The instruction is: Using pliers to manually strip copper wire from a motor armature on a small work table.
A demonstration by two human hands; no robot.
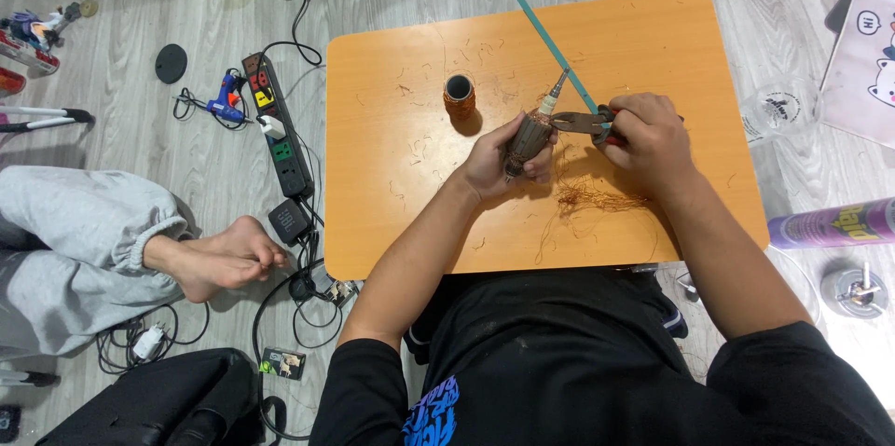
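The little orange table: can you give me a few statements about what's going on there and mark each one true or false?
1. The left hand grips a motor armature. True.
2. The right hand holds a hammer. False: it holds pliers.
3. Loose copper wire lies on the table. True.
4. The small cylinder wound with copper wire stands on the floor. False: it stands on the table.
5. A teal rod lies on the table. True.
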